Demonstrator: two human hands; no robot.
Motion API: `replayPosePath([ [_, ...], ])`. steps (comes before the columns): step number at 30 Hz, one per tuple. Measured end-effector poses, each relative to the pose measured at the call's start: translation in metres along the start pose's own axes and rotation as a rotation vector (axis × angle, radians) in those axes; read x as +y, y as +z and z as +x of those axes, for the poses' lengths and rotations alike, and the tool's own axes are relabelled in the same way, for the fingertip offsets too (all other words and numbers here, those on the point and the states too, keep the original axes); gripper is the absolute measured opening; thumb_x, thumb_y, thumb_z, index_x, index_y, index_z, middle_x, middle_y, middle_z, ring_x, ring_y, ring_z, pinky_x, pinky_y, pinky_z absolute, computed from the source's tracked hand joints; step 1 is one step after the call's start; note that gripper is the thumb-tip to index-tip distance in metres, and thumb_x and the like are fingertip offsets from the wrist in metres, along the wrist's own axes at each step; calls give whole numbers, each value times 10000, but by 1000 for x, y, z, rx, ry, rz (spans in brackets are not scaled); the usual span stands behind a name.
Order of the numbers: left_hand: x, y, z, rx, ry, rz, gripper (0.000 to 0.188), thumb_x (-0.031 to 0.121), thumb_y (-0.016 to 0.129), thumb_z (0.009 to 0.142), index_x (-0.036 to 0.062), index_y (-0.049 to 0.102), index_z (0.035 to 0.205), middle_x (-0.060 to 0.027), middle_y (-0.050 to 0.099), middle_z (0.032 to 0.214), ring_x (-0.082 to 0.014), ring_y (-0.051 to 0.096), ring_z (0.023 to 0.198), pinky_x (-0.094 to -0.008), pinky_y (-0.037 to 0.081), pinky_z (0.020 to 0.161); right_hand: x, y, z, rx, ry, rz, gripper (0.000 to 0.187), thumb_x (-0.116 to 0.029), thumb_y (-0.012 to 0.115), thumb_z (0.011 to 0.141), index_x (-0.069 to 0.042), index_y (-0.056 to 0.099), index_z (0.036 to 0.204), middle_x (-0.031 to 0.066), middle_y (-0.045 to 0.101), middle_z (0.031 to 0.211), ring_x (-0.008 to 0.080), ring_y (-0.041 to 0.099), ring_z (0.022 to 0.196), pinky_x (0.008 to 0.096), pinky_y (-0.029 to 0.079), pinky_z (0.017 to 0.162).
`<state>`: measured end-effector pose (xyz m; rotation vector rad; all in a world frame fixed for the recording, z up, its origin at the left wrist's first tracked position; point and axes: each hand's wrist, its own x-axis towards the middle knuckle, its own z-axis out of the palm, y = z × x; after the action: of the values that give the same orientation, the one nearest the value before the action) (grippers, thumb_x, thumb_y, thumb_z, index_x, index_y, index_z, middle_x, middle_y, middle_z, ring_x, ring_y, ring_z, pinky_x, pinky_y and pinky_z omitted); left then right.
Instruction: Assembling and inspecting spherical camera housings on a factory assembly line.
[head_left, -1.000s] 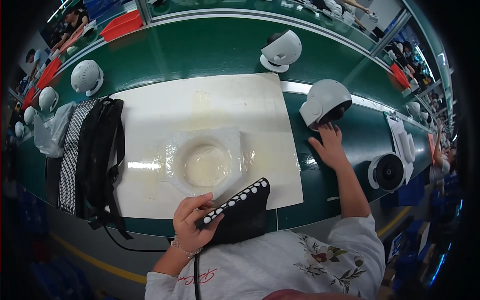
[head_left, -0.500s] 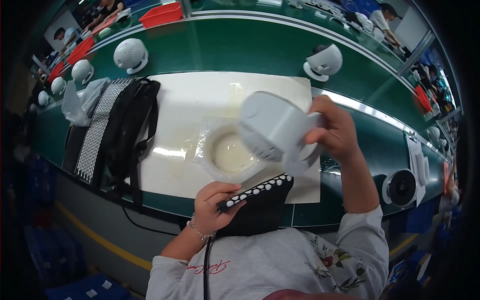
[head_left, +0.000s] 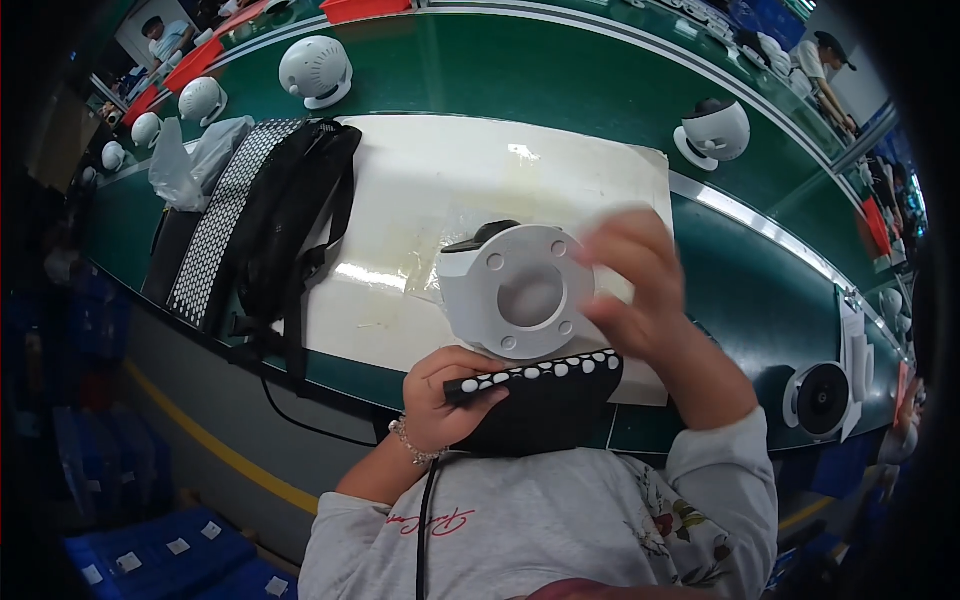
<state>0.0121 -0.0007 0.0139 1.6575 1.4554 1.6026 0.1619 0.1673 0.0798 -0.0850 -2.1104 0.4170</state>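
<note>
A white round-bodied device (head_left: 462,300) lies on the white board with its ring-shaped base (head_left: 480,305) facing up. Several small round recesses sit around the base's central opening. My right hand (head_left: 640,285) is at the base's right side, thumb and fingers apart and partly blurred, with nothing seen between them. My left hand (head_left: 438,395) grips the left end of a black sheet (head_left: 540,400) with a row of white circles along its far edge. That sheet lies just in front of the device, against my body. The holder under the device is mostly hidden.
On the left lie a black bag-like bundle (head_left: 300,200), a white-dotted black strip (head_left: 225,215) and a clear plastic bag (head_left: 195,160). White devices (head_left: 315,70) stand along the back, another (head_left: 715,135) at back right. A black-and-white round part (head_left: 822,400) lies far right. People work beyond.
The white device, held up in my right hand before, now rests base up on the board, and that hand has let go. My left hand still grips the black sheet. The view has shifted.
</note>
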Motion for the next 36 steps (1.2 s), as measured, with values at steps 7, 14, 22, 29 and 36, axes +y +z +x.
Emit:
replayPosePath([
  [7, 4, -2, 3, -7, -181, -160, 156, 9, 711, 645, 2, 594, 747, -83, 595, 778, -158, 569, 681, -254, 441, 626, -33, -8, -82, -137, 274, 228, 394, -139, 729, 685, -52, 485, 983, 86, 495, 929, 193, 502, 797, 298, 405, 675],
  [14, 1, -1, -3, 19, -297, -292, 209, -16, 724, 644, -3, 535, 733, -65, 555, 663, -140, 514, 603, -259, 409, 562, -48, -4, -79, 1, 892, 804, 256, -23, 639, 757, -50, 475, 952, 61, 490, 920, 124, 498, 808, 240, 406, 721],
  [22, 4, -1, -5, 13, -175, -98, 221, -23, 728, 611, -11, 515, 665, -82, 523, 599, -169, 494, 527, -270, 378, 495, -35, -15, -73, -169, 337, 167, 216, -2, 636, 739, -64, 493, 889, 89, 510, 993, 201, 520, 934, 311, 411, 764],
  [29, 11, 2, -3, -13, -74, 8, 218, -36, 726, 587, -1, 529, 673, -81, 506, 588, -188, 487, 511, -272, 370, 480, -44, -13, -52, -213, 250, 127, 340, 11, 647, 700, -88, 459, 965, 43, 598, 858, 223, 511, 960, 344, 364, 788],
  [36, 15, 1, -4, 4, -77, 39, 213, -9, 732, 582, -27, 525, 627, -86, 518, 589, -185, 508, 546, -266, 378, 518, -50, -16, -50, -279, 264, 67, 448, 46, 640, 684, -113, 416, 1037, 24, 581, 843, 221, 523, 902, 351, 331, 779],
])
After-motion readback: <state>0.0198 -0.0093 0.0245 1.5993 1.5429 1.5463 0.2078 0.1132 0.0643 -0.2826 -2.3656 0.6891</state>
